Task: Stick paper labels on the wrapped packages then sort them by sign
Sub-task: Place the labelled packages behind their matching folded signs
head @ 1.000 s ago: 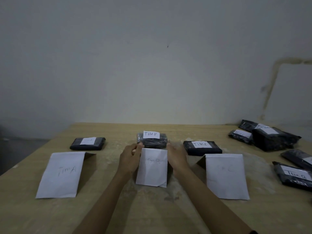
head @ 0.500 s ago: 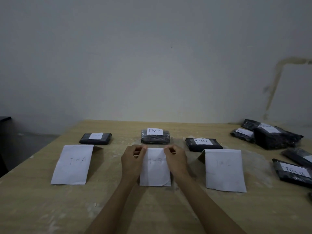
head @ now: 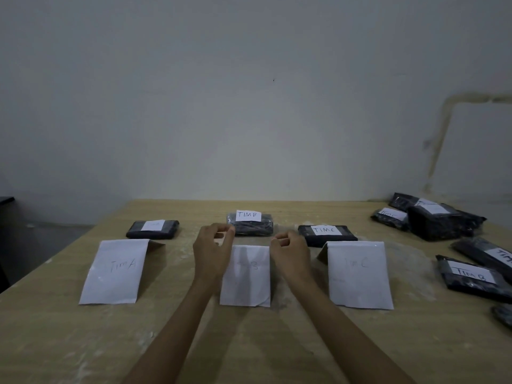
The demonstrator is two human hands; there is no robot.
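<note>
Hands frame the middle of three folded white paper signs on a pale wooden desk, seen from the head camera, the only view. The left hand and the right hand hover either side of the top fold of the centre sign, whose faint lettering ends in B; both hands are loosely curled, fingers bent toward the thumbs, and neither clamps anything that can be made out.

Just behind that sign, toward the desk's far edge, lies a black plastic-wrapped package with a white "TIM B" label, near the fingertips but apparently not touched. To the left, a sign marked "TIM A" stands before a flat black package with a white label that is unreadable. To the right, a sign marked "TIM C" fronts a black package labelled "TIM C".

Along the desk's right edge waits a loose pile of black wrapped packages, most already labelled, among them one reading "TIM B".

Sorting appears to be the step in hand, with one package set behind each sign. The next move likely calls for reaching right to the pile, reading a label and carrying that package to the matching row.
</note>
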